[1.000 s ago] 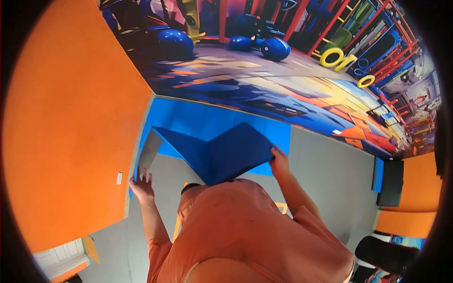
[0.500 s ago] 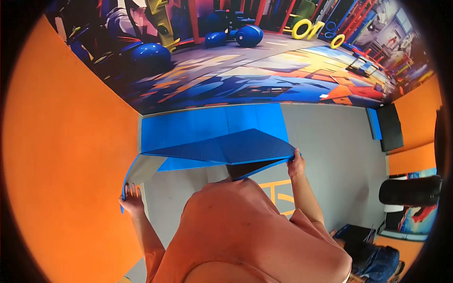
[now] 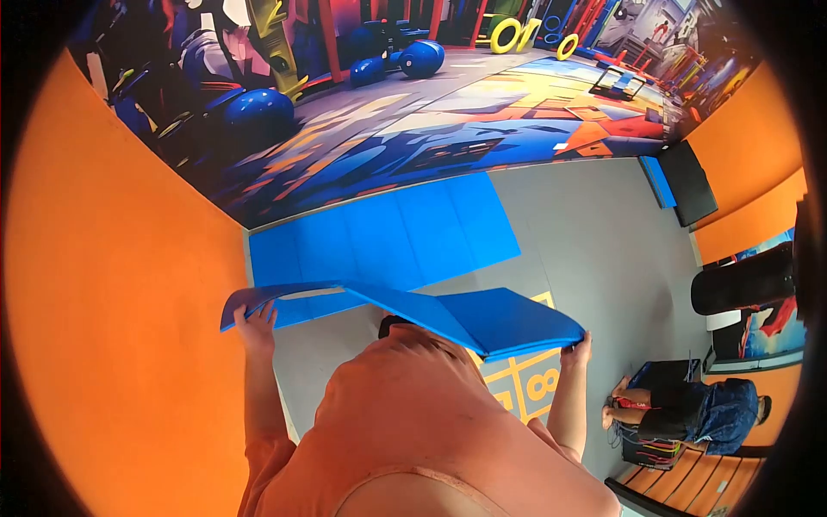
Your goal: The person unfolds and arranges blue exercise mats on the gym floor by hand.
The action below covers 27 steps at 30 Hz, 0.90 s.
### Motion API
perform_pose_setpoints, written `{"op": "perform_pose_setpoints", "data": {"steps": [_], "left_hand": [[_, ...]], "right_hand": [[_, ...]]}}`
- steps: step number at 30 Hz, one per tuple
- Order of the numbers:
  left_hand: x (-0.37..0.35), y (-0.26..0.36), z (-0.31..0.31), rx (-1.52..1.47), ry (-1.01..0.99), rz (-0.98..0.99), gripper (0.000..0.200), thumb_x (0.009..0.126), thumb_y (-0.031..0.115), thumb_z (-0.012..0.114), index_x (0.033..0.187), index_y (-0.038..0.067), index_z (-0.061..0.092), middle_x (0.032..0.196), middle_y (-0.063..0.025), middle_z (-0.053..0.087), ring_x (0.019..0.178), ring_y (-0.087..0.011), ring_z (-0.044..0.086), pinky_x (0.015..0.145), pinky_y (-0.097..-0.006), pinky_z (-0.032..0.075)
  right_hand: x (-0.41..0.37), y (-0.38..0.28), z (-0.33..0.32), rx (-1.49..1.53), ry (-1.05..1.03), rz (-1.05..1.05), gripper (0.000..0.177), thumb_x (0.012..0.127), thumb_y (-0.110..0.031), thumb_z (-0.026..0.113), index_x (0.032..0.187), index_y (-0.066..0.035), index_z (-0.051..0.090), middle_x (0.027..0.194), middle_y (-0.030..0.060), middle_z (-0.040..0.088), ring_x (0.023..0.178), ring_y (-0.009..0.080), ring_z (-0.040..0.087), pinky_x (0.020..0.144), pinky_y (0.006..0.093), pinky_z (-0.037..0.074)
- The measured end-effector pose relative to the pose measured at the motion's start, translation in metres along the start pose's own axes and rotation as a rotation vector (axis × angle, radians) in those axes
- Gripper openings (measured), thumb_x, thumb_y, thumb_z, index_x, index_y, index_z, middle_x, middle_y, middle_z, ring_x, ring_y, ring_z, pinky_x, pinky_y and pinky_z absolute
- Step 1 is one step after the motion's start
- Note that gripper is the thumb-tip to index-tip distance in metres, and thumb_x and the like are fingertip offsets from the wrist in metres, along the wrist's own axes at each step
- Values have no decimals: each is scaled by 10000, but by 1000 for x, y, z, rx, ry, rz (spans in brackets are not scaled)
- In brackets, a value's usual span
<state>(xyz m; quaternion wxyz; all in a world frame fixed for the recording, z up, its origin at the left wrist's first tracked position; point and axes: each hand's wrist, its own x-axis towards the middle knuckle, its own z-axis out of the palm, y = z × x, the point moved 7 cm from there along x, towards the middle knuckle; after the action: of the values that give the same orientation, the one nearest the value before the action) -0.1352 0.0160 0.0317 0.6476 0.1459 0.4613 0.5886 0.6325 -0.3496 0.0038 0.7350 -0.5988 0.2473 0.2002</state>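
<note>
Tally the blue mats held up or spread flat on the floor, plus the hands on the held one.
Held blue mat: 1
Flat blue mat: 1
Hands on the held one, left hand and right hand: 2
Total: 4

The person's left hand (image 3: 256,327) grips the edge of a blue, padded folding mat (image 3: 517,317) at one end, its thumb hard to make out; the right hand (image 3: 580,348) grips a corner at the other. Between the grips, the panels bend at angles. Beyond them, a flat, bright-blue, rectangular panelled mat (image 3: 388,228) lies on the smooth grey floor (image 3: 594,233), along a multicoloured gym-scene mural (image 3: 362,129). A plain orange wall (image 3: 129,284) rises left of the left grip. Yellow painted floor markings (image 3: 543,381) show just beside the right grip; well right of it is another person in a dark-blue top (image 3: 728,415).
</note>
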Motion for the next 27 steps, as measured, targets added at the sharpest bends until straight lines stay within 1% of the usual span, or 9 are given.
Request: {"op": "perform_pose_setpoints", "data": {"steps": [3,8,10,13,15,18,22,26,27], "left_hand": [[3,-6,24,20,-46,-12,562,903,466,532,1324,95,515,1352,-92,582,1294,-329,498,1108,-491,318],[-2,9,41,58,-109,-14,562,900,455,540,1331,95,509,1378,-87,557,1308,-335,469,1119,-494,311],[-3,15,43,50,-102,2,504,917,467,525,1258,99,569,1288,-81,591,1261,-298,497,1115,-472,333],[-1,17,34,24,-115,22,576,904,456,536,1357,103,496,1392,-74,541,1307,-306,474,1134,-504,298],[-6,24,31,11,-109,66,570,905,467,530,1350,112,499,1382,-66,548,1293,-288,484,1125,-499,305],[-23,48,39,8,-98,134,551,907,489,517,1329,134,507,1366,-51,558,1257,-256,504,1103,-484,321],[-37,78,23,16,29,188,544,906,518,496,1318,163,510,1363,-32,562,1210,-221,521,1072,-462,337],[-61,108,34,-22,44,281,545,953,512,458,1362,155,496,1391,-37,553,1307,-218,482,1077,-469,347],[-60,111,24,-44,61,298,620,978,585,435,1391,125,473,1432,-69,518,1333,-251,470,1099,-484,348]], "right_hand": [[12,22,-47,-19,75,90,309,974,-446,617,1083,-158,596,1030,14,633,951,190,627,711,324,523],[12,39,-73,-77,163,155,293,960,-443,637,1075,-176,601,1005,6,627,898,177,617,674,302,487],[7,37,-68,-57,155,157,290,961,-435,643,1079,-173,603,1005,4,629,895,177,619,678,312,495],[-7,23,-54,-76,108,91,313,961,-420,662,1112,-151,610,1033,11,646,905,188,628,673,319,501],[-21,5,-35,-84,25,-6,327,972,-385,666,1092,-85,620,999,53,678,844,200,676,648,354,553],[-28,-15,-17,-98,-75,-48,340,987,-372,652,1125,-63,617,1043,67,676,879,216,679,695,388,565],[-13,-42,14,-120,-219,-108,330,993,-343,649,1143,-52,614,1052,59,666,959,191,652,804,357,547],[-32,-77,57,-229,-345,-254,333,989,-319,661,1164,-37,631,1008,34,645,917,155,608,824,328,497],[-40,-85,66,-266,-363,-261,336,991,-315,658,1174,-35,633,1002,29,642,916,147,600,818,327,492]]}}
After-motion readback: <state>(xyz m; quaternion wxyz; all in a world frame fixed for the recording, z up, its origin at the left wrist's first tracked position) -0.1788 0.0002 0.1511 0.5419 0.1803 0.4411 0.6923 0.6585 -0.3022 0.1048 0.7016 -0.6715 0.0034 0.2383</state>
